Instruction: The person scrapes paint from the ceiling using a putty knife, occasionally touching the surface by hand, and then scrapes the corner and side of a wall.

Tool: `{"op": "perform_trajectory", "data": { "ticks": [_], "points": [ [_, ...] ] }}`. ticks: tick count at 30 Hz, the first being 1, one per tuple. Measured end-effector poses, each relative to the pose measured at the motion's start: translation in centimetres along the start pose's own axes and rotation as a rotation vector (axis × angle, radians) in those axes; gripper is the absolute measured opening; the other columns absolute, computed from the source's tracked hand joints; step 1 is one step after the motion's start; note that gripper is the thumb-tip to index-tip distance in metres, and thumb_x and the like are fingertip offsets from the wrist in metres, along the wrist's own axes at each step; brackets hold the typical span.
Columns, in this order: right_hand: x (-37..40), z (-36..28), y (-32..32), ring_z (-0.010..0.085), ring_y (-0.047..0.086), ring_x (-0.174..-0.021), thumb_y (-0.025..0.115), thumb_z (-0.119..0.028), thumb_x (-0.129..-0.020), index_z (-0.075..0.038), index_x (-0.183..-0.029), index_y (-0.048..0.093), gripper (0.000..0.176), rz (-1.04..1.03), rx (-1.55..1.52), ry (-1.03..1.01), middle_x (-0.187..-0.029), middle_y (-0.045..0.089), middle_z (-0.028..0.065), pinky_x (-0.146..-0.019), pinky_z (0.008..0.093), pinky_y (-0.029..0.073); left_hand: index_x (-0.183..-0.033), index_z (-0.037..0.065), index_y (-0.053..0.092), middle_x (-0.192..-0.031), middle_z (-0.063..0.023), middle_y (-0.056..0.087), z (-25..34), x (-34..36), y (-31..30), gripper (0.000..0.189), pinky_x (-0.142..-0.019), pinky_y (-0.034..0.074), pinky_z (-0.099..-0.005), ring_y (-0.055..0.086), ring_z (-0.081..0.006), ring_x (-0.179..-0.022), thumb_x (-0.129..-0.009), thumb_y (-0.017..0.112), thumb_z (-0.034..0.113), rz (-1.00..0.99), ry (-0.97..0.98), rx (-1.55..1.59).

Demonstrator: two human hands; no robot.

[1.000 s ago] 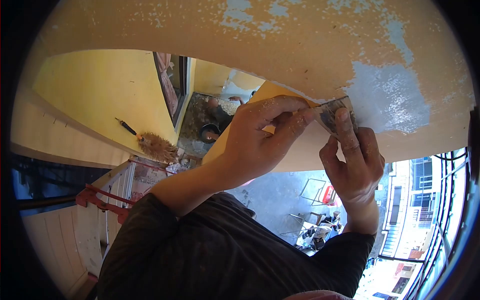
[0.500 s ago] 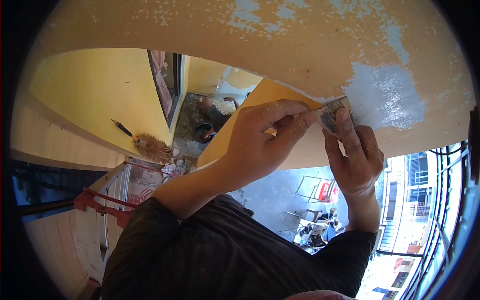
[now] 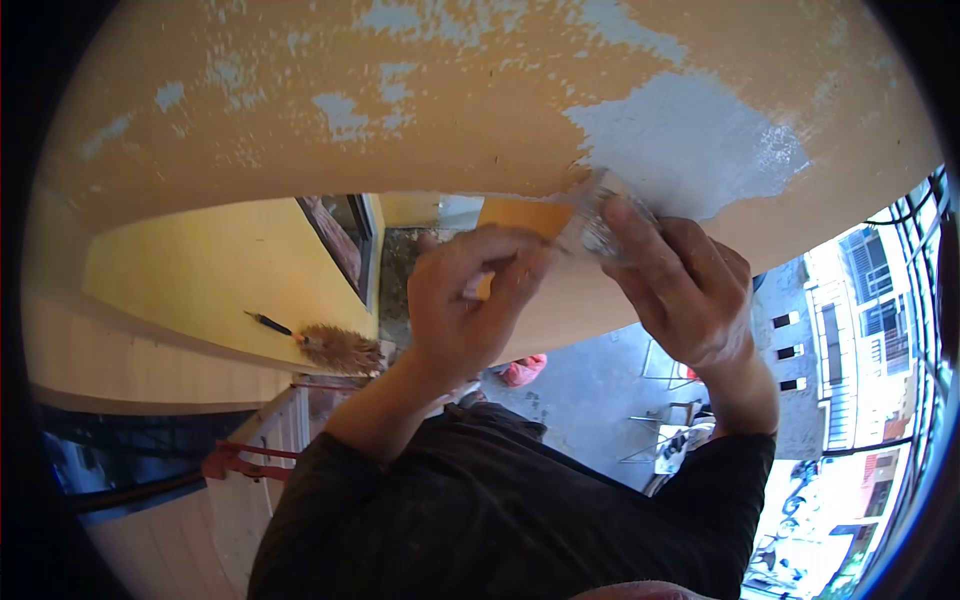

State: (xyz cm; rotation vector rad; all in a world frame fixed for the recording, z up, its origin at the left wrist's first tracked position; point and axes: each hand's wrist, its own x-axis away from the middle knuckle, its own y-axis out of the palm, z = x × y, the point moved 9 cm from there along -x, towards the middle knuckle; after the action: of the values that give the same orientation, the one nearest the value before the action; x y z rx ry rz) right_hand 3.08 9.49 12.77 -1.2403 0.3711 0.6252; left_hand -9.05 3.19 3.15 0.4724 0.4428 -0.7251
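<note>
My right hand grips a flat, whitish-smeared scraper, its fingers laid along the blade. The scraper's far edge is right at the lower edge of an orange-painted beam. There a large grey patch of bare surface shows where paint is gone. My left hand, slightly smeared by motion, is closed in a pinch just left of the scraper. A thin, blurred bit shows at its fingertips, and I cannot tell what it is.
A feather duster with a dark handle lies at left, against the yellow wall. A red metal bracket and a ladder-like frame are at lower left. Far below are a grey floor, a pink bundle and a cluttered table.
My view has shifted, showing more of the beam. My hands have moved apart slightly, the left drawing away from the scraper. The person seen below earlier is now mostly hidden.
</note>
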Motion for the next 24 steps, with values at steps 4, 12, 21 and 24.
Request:
{"op": "perform_trajectory", "data": {
  "ticks": [4,12,21,24],
  "points": [
    [1.5,1.0,-0.8,0.0199,0.057,-0.052,0.057,0.004,-0.079,0.009,-0.110,0.054,0.031,0.058,-0.320,0.106,-0.069,0.058,0.0096,-0.048,0.0313,0.047,-0.100,-0.003,0.059,-0.068,-0.0047,0.058,1.1,0.7,-0.6,0.019,-0.054,0.043,-0.0195,0.052,-0.0064,-0.057,-0.086,0.062,0.009,-0.036,0.160,-0.019],
    [0.1,3.5,0.9,0.0363,0.051,-0.047,0.049,-0.008,-0.090,0.001,-0.085,0.050,0.010,-0.297,-0.466,0.581,-0.052,0.047,0.0198,-0.047,0.0416,0.038,-0.104,-0.003,0.060,-0.065,-0.0023,0.056,-0.3,-0.5,1.5,0.021,-0.051,0.042,-0.0194,0.051,-0.0063,-0.053,-0.090,0.060,0.014,-0.076,-0.017,0.027],
    [-2.2,2.4,-0.2,0.0365,0.050,-0.051,0.046,-0.018,-0.094,-0.002,-0.088,0.056,0.020,-0.372,-0.198,0.514,-0.056,0.051,0.0198,-0.060,0.0431,0.041,-0.089,0.000,0.064,-0.061,0.0003,0.054,-1.1,-1.4,1.4,0.015,-0.051,0.045,-0.0202,0.047,-0.0040,-0.051,-0.086,0.066,0.015,0.053,-0.057,0.148],
    [-2.5,2.3,-0.1,0.0372,0.051,-0.054,0.046,-0.019,-0.094,-0.003,-0.086,0.055,0.020,-0.432,-0.195,0.538,-0.058,0.052,0.0198,-0.060,0.0438,0.041,-0.087,0.000,0.063,-0.060,0.0017,0.052,-1.4,-1.3,1.4,0.016,-0.052,0.046,-0.0217,0.045,-0.0033,-0.050,-0.085,0.067,0.015,0.094,-0.121,0.177]
  ]
}}
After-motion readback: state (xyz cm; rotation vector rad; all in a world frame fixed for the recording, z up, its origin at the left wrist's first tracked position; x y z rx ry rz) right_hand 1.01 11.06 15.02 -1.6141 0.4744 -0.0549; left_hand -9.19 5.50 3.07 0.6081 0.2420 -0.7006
